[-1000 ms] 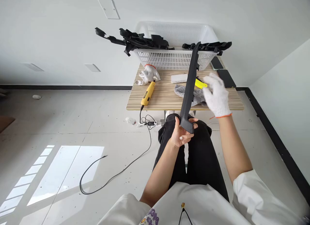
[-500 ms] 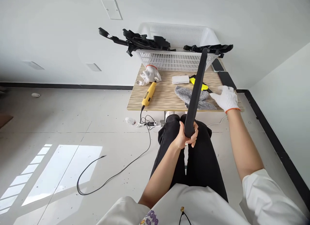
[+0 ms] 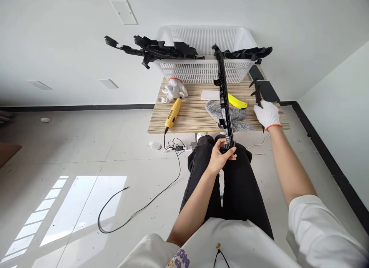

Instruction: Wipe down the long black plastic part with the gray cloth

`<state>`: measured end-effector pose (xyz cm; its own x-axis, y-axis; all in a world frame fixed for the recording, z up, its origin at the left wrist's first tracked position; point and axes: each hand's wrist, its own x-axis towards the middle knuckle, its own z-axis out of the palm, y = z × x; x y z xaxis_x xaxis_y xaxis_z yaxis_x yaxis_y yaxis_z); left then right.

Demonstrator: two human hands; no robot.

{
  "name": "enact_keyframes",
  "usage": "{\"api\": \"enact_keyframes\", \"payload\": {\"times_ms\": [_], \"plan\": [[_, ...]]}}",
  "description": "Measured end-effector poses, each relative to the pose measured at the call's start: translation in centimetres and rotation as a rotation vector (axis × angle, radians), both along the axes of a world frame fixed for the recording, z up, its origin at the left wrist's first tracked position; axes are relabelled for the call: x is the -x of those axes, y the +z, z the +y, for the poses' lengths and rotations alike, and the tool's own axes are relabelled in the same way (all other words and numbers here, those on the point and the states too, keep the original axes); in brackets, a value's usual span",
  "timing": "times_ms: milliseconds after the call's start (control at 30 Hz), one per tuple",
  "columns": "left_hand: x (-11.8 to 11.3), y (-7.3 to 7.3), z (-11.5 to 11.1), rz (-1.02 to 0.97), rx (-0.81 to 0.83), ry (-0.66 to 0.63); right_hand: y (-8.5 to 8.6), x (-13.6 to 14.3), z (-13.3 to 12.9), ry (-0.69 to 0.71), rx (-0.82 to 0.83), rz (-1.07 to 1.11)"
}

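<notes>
Left hand: the bare left hand (image 3: 221, 157), just right of frame centre above the lap, is wrapped around the lower end of a long black plastic trim strip (image 3: 224, 99), fingers curled closed on it.
Trim strip: it rises steeply from that grip toward the top centre of the frame, ribbed and clipped side toward the camera, its upper tip in front of the white basket (image 3: 201, 70).
Right hand: the right hand (image 3: 266, 114), in a white knit glove with an orange cuff, sits at centre right over the far right part of the table, closed on a small black tool (image 3: 258, 95) whose upper end juts up and whose thin lower end pokes out below the palm; what kind of tool it is cannot be told.
Table: a striped wood-grain table (image 3: 190, 120) fills the upper middle of the frame.
On the table: a yellow corded power tool (image 3: 172, 113) at left, a spare white glove (image 3: 173, 90) behind it, a grey cloth (image 3: 235, 116) under the strip, a yellow-handled tool (image 3: 238, 102) and a flat white box (image 3: 210, 95) beside it, two dark phones (image 3: 263, 83) at the right edge.
Basket: holds more black trim pieces (image 3: 161, 50) that overhang both sides.
Floor: a black cable (image 3: 138, 206) trails across the pale floor at lower left.
</notes>
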<state>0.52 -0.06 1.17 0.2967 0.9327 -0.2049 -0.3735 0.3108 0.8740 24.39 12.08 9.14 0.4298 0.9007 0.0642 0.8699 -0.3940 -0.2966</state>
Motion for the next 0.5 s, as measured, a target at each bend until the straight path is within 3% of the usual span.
{"api": "enact_keyframes", "payload": {"times_ms": [133,233,400,500], "plan": [[-0.7,-0.1,0.1,0.093,-0.012,0.031,-0.6,0.9,-4.2,0.037,-0.204,0.149],[-0.9,-0.3,0.1,0.175,-0.050,0.036,0.4,3.3,-6.0,0.184,-0.210,0.498],[-0.9,-1.0,0.3,0.266,-0.109,0.022,2.6,7.6,-5.5,0.407,-0.149,0.857],[-0.9,-1.3,0.4,0.297,-0.115,0.007,3.6,9.5,-4.6,0.415,-0.079,0.950]]}}
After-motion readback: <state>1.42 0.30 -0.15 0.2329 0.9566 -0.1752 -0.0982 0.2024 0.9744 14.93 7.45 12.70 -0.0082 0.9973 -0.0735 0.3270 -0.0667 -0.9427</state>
